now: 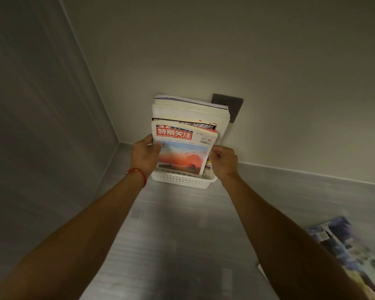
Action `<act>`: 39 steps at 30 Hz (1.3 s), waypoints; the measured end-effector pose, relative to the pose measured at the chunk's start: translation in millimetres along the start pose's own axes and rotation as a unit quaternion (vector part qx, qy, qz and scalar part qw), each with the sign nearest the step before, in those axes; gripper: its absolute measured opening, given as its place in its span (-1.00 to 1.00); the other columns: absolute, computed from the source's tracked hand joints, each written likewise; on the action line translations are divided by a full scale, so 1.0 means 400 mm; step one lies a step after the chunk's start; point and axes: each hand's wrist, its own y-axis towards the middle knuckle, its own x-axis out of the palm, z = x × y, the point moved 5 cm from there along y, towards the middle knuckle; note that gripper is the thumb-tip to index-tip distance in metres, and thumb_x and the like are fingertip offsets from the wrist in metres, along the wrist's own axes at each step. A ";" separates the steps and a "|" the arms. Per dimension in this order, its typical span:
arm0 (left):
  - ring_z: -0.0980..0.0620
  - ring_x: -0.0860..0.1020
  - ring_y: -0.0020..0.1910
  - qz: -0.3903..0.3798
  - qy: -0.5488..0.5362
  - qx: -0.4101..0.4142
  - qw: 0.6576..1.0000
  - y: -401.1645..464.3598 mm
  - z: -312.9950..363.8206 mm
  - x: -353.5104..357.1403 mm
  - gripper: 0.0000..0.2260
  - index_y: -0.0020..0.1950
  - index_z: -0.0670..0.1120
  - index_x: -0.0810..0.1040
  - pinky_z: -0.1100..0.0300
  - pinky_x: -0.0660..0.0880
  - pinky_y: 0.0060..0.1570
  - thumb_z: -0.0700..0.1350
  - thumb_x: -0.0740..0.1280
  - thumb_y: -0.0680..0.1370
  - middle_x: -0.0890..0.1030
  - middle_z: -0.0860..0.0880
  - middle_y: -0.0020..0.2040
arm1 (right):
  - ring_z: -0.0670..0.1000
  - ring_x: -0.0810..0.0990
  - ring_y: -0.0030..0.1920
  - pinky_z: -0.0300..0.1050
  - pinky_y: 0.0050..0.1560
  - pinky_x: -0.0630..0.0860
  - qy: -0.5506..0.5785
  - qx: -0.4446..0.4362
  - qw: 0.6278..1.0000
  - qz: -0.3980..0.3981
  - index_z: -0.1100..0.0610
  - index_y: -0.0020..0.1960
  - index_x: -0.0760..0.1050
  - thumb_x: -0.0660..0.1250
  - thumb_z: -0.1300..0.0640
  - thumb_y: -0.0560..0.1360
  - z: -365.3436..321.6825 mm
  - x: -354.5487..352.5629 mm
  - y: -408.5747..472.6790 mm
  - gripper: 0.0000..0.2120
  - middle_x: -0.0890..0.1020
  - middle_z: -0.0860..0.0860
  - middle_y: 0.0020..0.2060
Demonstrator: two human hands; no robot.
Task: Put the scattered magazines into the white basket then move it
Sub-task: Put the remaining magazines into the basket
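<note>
Grey floor [182,234] meets pale walls [290,61] in a corner, and the white basket [182,180] sits against the far wall close to that corner. Its plastic side is pierced with rows of small holes. Magazines stand upright in it, rising well above the rim: the front magazine [182,148] has a red title block with white characters over an orange sunset picture, and behind it is a thick stack [188,110] showing mostly pale page edges. The left hand [143,155], with a red cord [138,174] at the wrist, has its fingers closed on the front magazine's left edge. The right hand [223,161] grips the right edge. A dark wall plate [234,105] is half hidden behind the stack. Another magazine [351,256] lies on the floor at lower right, blurred and cut off by the frame, its cover unreadable.
</note>
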 end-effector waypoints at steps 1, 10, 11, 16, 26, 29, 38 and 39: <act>0.07 0.58 0.04 0.000 0.007 0.003 1.000 0.000 0.000 0.006 -0.76 0.22 -0.04 0.62 0.33 0.48 0.03 -0.18 0.30 0.59 0.65 0.06 0.07 | 0.06 0.67 -0.09 -0.27 -0.19 0.56 0.021 0.002 1.000 -0.013 0.20 -0.04 0.63 0.24 0.23 0.60 0.001 -0.003 -0.006 -0.81 0.71 0.09 0.03; -0.14 0.57 0.19 0.049 0.107 0.003 0.993 -0.136 -0.015 0.055 -0.67 0.27 -0.17 0.53 0.02 0.54 0.19 -0.35 0.24 0.52 0.57 -0.16 0.27 | -0.05 0.62 0.08 -0.33 0.12 0.50 0.079 -0.062 0.994 -0.043 0.14 0.18 0.62 0.31 0.30 0.57 0.182 -0.159 -0.208 -0.77 0.67 0.00 0.09; -0.13 0.57 0.18 0.041 0.128 0.015 0.991 -0.184 -0.022 0.082 -0.62 0.30 -0.14 0.51 0.00 0.55 0.20 -0.36 0.25 0.50 0.56 -0.15 0.28 | -0.06 0.63 0.07 -0.39 0.10 0.48 0.071 -0.064 0.995 -0.025 0.16 0.15 0.64 0.31 0.31 0.56 0.235 -0.194 -0.249 -0.78 0.68 0.01 0.07; -0.16 0.52 0.28 -0.144 0.229 0.085 0.959 -0.471 -0.080 0.328 -0.55 0.31 -0.11 0.55 -0.03 0.45 0.35 -0.39 0.33 0.45 0.55 -0.14 0.31 | 0.06 0.61 0.06 -0.22 0.05 0.43 -0.057 0.062 0.994 0.065 0.15 0.10 0.61 0.31 0.32 0.52 0.588 -0.424 -0.462 -0.79 0.66 0.08 0.04; -0.03 0.15 0.56 -0.420 0.335 0.104 0.837 -0.833 -0.118 0.745 -0.49 0.50 0.08 0.33 0.16 0.08 0.55 -0.15 0.26 0.55 0.24 0.01 0.56 | 0.26 0.09 0.53 0.32 0.43 0.20 -0.187 0.349 0.918 0.037 0.14 0.55 0.07 0.25 -0.31 0.49 1.100 -0.753 -0.664 -0.16 0.07 0.21 0.56; 0.02 0.07 0.59 -0.447 0.352 0.112 0.815 -0.878 -0.123 0.796 -0.49 0.52 0.05 0.29 0.12 0.05 0.56 -0.13 0.25 0.56 0.15 0.06 0.59 | 0.29 0.07 0.53 0.34 0.42 0.20 -0.202 0.343 0.917 0.018 0.14 0.56 -0.02 0.20 -0.42 0.45 1.144 -0.759 -0.657 -0.06 0.05 0.24 0.55; -0.07 0.07 0.59 -0.444 0.397 0.152 0.789 -0.922 -0.165 0.813 -0.48 0.53 0.11 0.20 0.01 0.17 0.55 0.06 0.27 0.59 0.11 0.03 0.59 | 0.27 0.47 0.12 0.03 -0.04 0.48 -0.181 0.286 0.936 0.099 0.21 0.19 0.38 0.46 0.03 0.43 1.135 -0.827 -0.638 -0.54 0.44 0.21 0.09; -0.07 0.04 0.60 -0.444 0.412 0.158 0.780 -0.921 -0.172 0.810 -0.48 0.53 0.12 0.20 0.00 0.16 0.55 0.05 0.27 0.59 0.08 0.03 0.61 | 0.21 0.57 0.02 -0.13 -0.18 0.51 -0.121 0.244 0.955 0.116 0.21 0.14 0.42 0.38 0.16 0.51 1.122 -0.836 -0.639 -0.74 0.51 0.17 0.02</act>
